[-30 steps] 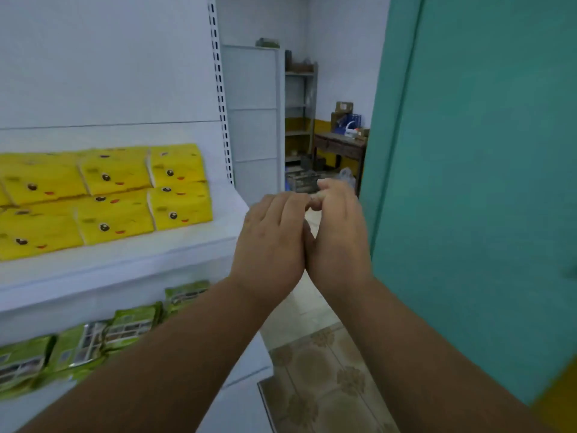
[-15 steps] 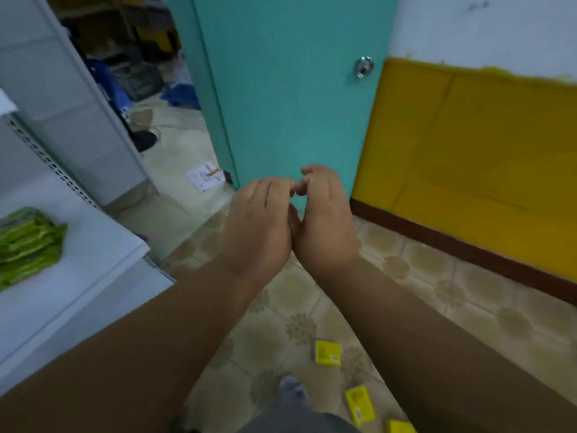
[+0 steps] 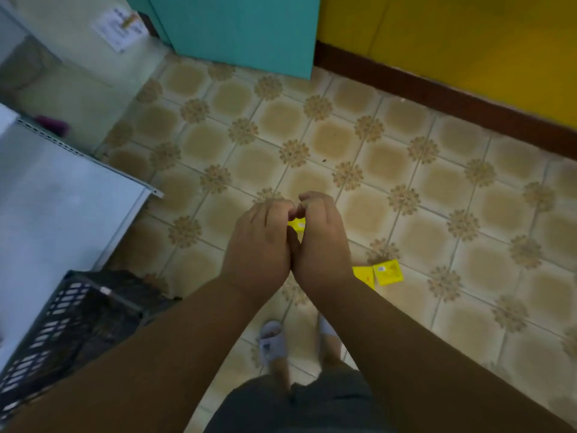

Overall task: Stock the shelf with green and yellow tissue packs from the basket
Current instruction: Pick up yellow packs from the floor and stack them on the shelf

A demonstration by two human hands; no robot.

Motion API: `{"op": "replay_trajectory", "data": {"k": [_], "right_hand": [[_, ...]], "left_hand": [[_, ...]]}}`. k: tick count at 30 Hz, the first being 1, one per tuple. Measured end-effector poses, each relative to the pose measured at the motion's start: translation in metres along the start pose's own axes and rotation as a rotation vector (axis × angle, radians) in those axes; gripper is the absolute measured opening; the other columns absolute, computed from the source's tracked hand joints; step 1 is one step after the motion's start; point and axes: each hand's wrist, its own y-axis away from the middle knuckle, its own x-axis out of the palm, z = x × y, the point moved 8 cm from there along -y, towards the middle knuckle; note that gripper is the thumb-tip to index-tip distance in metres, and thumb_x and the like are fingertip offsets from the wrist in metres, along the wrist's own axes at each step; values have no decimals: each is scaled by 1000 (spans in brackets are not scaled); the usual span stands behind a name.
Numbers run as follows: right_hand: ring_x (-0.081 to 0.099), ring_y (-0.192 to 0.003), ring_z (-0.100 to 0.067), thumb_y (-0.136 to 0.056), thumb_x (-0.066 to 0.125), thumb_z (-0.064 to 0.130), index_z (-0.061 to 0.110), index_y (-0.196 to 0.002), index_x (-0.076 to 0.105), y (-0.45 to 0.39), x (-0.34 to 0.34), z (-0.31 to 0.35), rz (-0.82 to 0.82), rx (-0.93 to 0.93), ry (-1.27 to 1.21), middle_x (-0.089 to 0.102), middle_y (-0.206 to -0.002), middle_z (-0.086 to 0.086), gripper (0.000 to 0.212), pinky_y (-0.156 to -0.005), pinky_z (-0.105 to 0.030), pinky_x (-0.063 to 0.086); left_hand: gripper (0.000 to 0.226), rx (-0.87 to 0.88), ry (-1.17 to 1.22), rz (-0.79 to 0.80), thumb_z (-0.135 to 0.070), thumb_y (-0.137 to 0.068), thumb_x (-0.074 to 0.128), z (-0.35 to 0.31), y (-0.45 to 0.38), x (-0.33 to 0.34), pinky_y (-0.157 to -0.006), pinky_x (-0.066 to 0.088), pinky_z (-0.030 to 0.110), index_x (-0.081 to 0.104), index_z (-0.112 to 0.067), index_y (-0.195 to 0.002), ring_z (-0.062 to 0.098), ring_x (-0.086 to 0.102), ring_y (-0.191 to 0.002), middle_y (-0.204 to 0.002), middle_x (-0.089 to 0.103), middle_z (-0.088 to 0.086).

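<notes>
Floor packs (image 3: 387, 272) beneath hands (image 3: 290, 245)

Your left hand (image 3: 260, 245) and right hand (image 3: 323, 242) met side by side, touching, above the floor (image 3: 406, 170). The basket (image 3: 62, 326) sat to your lower left, against the shelf (image 3: 56, 207) on your left. Two packs (image 3: 379, 273) lay together on the floor just right of your right wrist. The door (image 3: 243, 29) stood ahead, the wall (image 3: 468, 45) to its right.

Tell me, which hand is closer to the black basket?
Left. The left hand is on the side of the basket, which sits on the floor at the lower left. The right hand presses against the left hand's far side, further from it.
</notes>
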Motion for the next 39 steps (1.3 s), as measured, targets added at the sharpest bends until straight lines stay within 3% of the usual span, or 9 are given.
{"op": "replay_trajectory", "data": {"k": [4,9,16,22,28,32,35,37,39], "right_hand": [[54,-101,-39,-67,64,-5,-2,-92,56,-2,0,-70,90,74,69,56,-110,-19,26,-82,-49,45],[52,-92,-38,-66,63,-7,-2,-92,56,-3,27,-163,118,140,74,55,-103,-18,27,-75,-49,44],[53,-89,-30,-67,65,-6,6,-96,56,10,170,-306,176,318,40,54,-101,-11,32,-70,-39,40],[55,-99,-25,-74,66,0,11,-109,59,15,303,-441,276,454,-9,55,-112,-8,38,-79,-31,40],[55,-111,-26,-80,70,15,12,-126,54,18,390,-552,284,616,1,51,-124,-8,48,-93,-43,46],[51,-122,-23,-78,71,22,16,-138,45,15,413,-594,233,741,48,48,-133,-4,66,-101,-39,44],[57,-99,-7,-86,68,25,20,-149,31,12,430,-618,246,916,-120,55,-108,21,73,-82,-25,46],[54,-99,-9,-92,63,24,17,-153,25,8,434,-622,271,984,-198,56,-105,18,72,-82,-26,44],[61,-93,-17,-92,60,32,20,-137,53,2,424,-606,320,938,-151,65,-102,8,48,-79,-33,51]], "left_hand": [[33,-63,80,54,-12,-86,42,-4,-11,69,-75,45,36,63,1,-107,35,60,-84,-98,65,16],[30,-149,138,123,-11,-85,43,20,-21,164,-73,47,41,63,0,-106,37,60,-84,-96,65,16],[25,-268,103,346,-6,-86,54,153,-15,327,-76,50,41,58,-13,-110,24,60,-90,-103,65,6],[25,-261,108,451,-7,-85,58,272,-24,464,-73,47,38,54,-15,-109,23,58,-89,-105,60,3],[43,-377,80,490,-15,-87,63,356,-23,573,-90,47,45,49,-13,-127,30,53,-113,-126,50,13],[66,-625,73,336,-20,-78,75,399,-15,596,-98,43,41,45,-12,-136,31,46,-123,-136,44,12],[77,-989,486,349,-17,-77,81,426,-3,619,-93,49,35,41,-16,-142,19,55,-114,-123,57,-4],[57,-1115,669,394,-19,-76,83,429,2,627,-92,53,38,59,-22,-128,17,65,-104,-110,69,-4],[26,-1169,679,318,-25,-79,80,428,3,611,-87,54,35,66,-27,-101,16,66,-94,-96,70,-6]]}}
